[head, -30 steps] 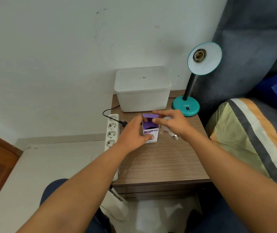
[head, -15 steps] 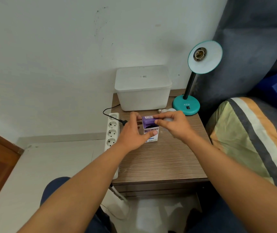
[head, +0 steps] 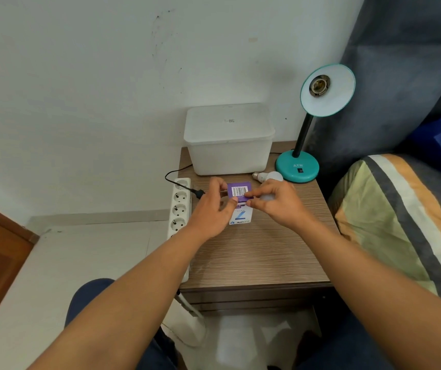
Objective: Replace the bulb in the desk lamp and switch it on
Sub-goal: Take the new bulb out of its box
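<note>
— Where are the hands of the person now?

— Both are in the middle of the frame, over the wooden table. The left hand holds the small box from its left side, the thumb lying on the purple top flap. The right hand pinches the same flap from the right side with thumb and forefinger. So both hands are closed on the box, and the flap with the barcode is folded down over the opening.

— And the bulb?

— One bulb lies on its side on the table, just above the right hand and just beside the teal base of the lamp; its metal screw end points to the left. Something pale also shows under the fingers of the right hand, but it is too hidden to tell what it is.

— How does the lamp stand?

— It stands in the upper right part of the table, the shade turned toward the camera, and the socket inside it is bare. A small dark switch sits on the front of the base.

— What else is near?

— A white container with a lid stands behind the box, against the wall. A power strip lies along the left edge of the table, with one black plug in it. A striped pillow is at the right of the frame.
</note>
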